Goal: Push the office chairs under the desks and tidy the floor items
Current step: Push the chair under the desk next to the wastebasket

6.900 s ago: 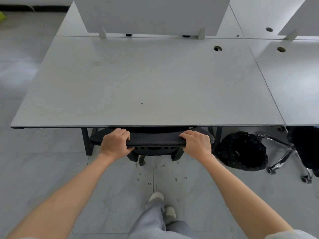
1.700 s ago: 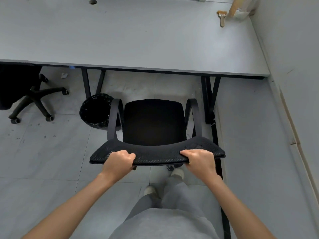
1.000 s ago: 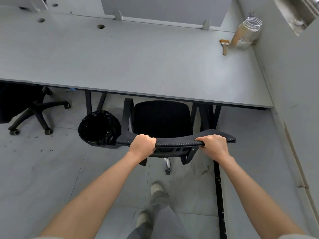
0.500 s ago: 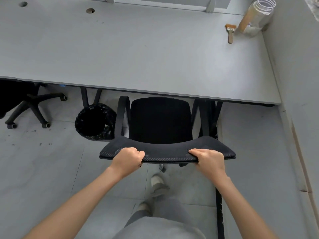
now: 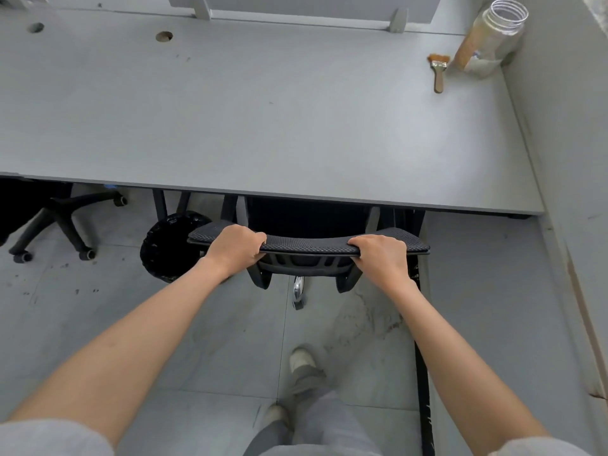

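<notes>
Grey tiled floor point(image 5: 82, 324), scuffed; pale wall point(image 5: 566, 126) at right; grey partition panel point(image 5: 296, 8) behind.

A paintbrush point(image 5: 438, 71) lies beside a jar point(image 5: 491, 37) (uncapped).

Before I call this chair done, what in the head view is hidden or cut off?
- Chair seat: hidden under the desk; how far it sits in is unclear.
- Chair wheels: only one caster shows; backrest and both hands, left and right, cover the rest.
- Bin: partly behind the backrest; contents too dark.
- Second chair: cut off by the left edge and desk.
</notes>
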A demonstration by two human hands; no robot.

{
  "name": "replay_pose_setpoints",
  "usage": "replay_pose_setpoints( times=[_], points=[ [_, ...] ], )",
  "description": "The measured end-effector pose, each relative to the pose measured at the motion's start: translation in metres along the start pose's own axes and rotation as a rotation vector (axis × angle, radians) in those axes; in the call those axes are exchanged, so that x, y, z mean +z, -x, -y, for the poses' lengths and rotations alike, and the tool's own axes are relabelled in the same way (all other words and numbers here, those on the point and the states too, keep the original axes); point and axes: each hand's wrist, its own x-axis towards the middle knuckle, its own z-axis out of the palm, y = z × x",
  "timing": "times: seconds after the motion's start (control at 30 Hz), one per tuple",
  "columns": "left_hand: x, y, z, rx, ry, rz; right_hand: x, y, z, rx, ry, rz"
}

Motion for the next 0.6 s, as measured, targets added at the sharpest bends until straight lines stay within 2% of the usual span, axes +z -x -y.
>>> replay_pose_setpoints(
  times=[0.2, 0.37, 0.5, 0.6],
  points=[
    [-0.004, -0.034, 0.013, -0.047, 0.060, -0.008, -0.001, -0.037, -0.011, 0.022, -0.039, -0.019],
    [-0.010, -0.055, 0.030, 0.018, 0.032, -0.034, -0.001, -0.054, -0.009, 0.047, -0.059, -0.026],
    [-0.008, -0.055, 0.040, 0.179, -0.027, -0.092, -0.002, -0.053, -0.007, 0.056, -0.055, -0.011],
    [-0.005, -0.055, 0.040, 0.173, -0.012, -0.108, -0.008, -0.054, -0.006, 0.067, -0.024, 0.041]
  ],
)
